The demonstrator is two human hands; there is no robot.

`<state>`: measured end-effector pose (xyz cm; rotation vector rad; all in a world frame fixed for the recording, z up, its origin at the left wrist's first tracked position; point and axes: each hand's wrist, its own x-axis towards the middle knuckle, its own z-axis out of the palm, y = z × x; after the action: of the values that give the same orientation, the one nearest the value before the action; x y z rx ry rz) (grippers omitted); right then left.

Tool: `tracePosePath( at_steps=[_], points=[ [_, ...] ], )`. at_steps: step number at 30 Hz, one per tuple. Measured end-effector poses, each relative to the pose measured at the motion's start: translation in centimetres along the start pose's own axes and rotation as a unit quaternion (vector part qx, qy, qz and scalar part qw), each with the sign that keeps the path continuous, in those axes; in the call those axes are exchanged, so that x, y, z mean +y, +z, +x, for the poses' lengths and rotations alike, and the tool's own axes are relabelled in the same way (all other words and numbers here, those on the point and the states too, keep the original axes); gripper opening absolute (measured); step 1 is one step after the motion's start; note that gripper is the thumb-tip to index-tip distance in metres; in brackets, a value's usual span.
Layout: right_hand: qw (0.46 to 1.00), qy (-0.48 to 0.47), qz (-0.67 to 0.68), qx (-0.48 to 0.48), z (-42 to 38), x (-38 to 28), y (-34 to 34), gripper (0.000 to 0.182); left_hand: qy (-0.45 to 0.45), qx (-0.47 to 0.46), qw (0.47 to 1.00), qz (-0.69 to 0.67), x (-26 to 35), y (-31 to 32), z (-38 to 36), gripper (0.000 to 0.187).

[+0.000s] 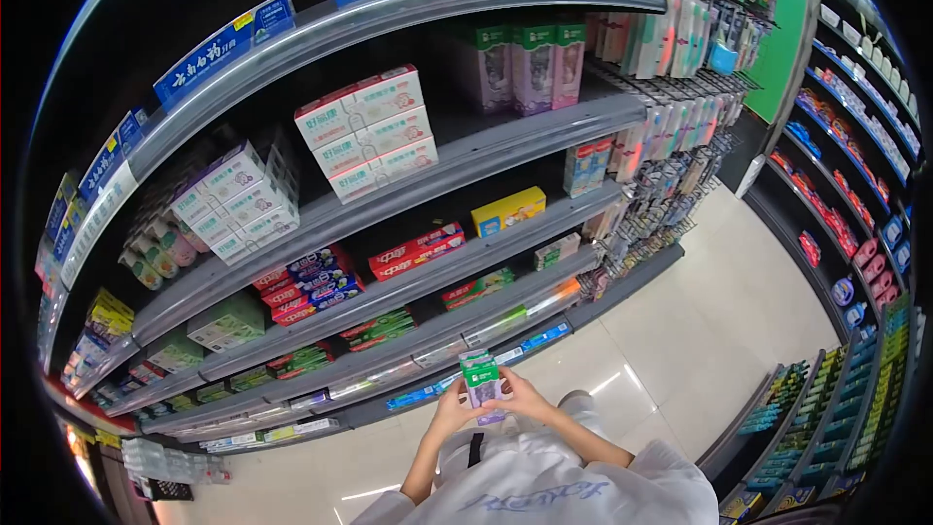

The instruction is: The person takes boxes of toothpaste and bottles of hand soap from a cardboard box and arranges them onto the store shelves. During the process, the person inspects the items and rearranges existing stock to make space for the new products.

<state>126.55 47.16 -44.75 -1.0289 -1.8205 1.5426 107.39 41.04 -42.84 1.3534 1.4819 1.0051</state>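
Between both hands, in front of my body, is a small upright box (481, 376) with a green top and a purple lower part. My left hand (451, 408) grips its left side. On the right side my right hand (520, 397) has its fingers wrapped round it. Similar green and purple boxes (533, 68) stand on the upper shelf ahead. Left of those, white and red toothpaste boxes (374, 131) are stacked, with another white stack (238, 202) further left. The print on the held box is too small to read.
Long grey shelves (466, 165) curve across the front, carrying red toothpaste boxes (418, 250) and a yellow box (508, 211). Hanging toothbrush packs (671, 131) fill a wire rack at their right end. Another stocked shelf (846, 175) stands at right. Wrapped bottles (170, 460) sit on the floor at left.
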Motion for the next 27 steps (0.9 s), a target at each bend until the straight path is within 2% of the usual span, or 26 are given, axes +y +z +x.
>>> tracePosePath(
  at_steps=[2, 6, 8, 10, 11, 13, 15, 16, 17, 18, 20, 22, 23, 24, 25, 26, 27],
  points=[
    [0.997, -0.047, -0.005, -0.055, 1.1, 1.1, 0.8, 0.088, -0.005, 0.02, 1.0, -0.024, -0.2, -0.7, -1.0, 0.082],
    [0.988, -0.029, 0.001, -0.149, 2.2, -0.2, -0.7, 0.086, -0.054, 0.054, 0.997, 0.01, -0.2, -0.3, -1.1, 0.075],
    [0.986, -0.019, -0.003, -0.165, 3.0, 0.2, -2.2, 0.087, -0.063, 0.076, 0.995, 0.011, 1.1, 0.7, -0.5, 0.076],
    [0.983, -0.053, 0.038, -0.171, 4.2, 1.5, -3.9, 0.087, -0.062, 0.095, 0.994, -0.008, 2.1, 1.8, 0.8, 0.076],
    [0.98, -0.024, 0.054, -0.192, 4.9, 1.3, -5.3, 0.083, -0.045, 0.108, 0.993, 0.019, 2.9, 2.3, 1.7, 0.077],
    [0.971, -0.029, 0.097, -0.215, 6.5, 0.4, -8.4, 0.08, -0.022, 0.14, 0.987, 0.071, 6.1, 3.3, 3.8, 0.079],
    [0.952, -0.02, 0.179, -0.249, 7.9, -1.3, -11.9, 0.069, 0.0, 0.173, 0.979, 0.111, 7.1, 4.3, 5.7, 0.08],
    [0.95, -0.024, 0.177, -0.255, 8.4, -1.5, -13.2, 0.069, 0.024, 0.198, 0.968, 0.153, 7.5, 4.8, 6.8, 0.081],
    [0.933, -0.011, 0.278, -0.228, 8.9, -1.5, -14.4, 0.066, 0.047, 0.207, 0.972, 0.097, 8.5, 5.4, 8.0, 0.08],
    [0.905, 0.003, 0.376, -0.199, 9.5, -1.4, -15.6, 0.064, 0.047, 0.213, 0.971, 0.098, 9.6, 5.9, 8.9, 0.08],
    [0.904, -0.009, 0.385, -0.184, 9.9, -0.1, -17.4, 0.058, 0.075, 0.207, 0.968, 0.125, 12.5, 6.9, 10.4, 0.08],
    [0.886, 0.034, 0.448, -0.111, 10.0, 2.5, -18.6, 0.051, 0.09, 0.21, 0.965, 0.124, 15.2, 8.0, 12.1, 0.078],
    [0.87, 0.065, 0.484, -0.067, 9.9, 3.8, -18.9, 0.039, 0.107, 0.21, 0.964, 0.121, 15.9, 8.5, 12.8, 0.077],
    [0.869, 0.067, 0.485, -0.071, 9.9, 5.5, -19.3, 0.039, 0.103, 0.213, 0.964, 0.123, 16.0, 9.0, 13.5, 0.077],
    [0.788, 0.17, 0.591, -0.025, 10.0, 8.4, -19.8, 0.03, 0.14, 0.224, 0.958, 0.114, 15.7, 9.4, 14.5, 0.077],
    [0.683, 0.27, 0.678, 0.022, 10.3, 12.0, -20.3, 0.022, 0.175, 0.234, 0.951, 0.104, 14.9, 9.8, 15.5, 0.077],
    [0.681, 0.275, 0.678, 0.02, 10.7, 15.7, -21.0, 0.022, 0.087, 0.209, 0.974, 0.029, 10.0, 10.2, 16.5, 0.08]
  ],
)
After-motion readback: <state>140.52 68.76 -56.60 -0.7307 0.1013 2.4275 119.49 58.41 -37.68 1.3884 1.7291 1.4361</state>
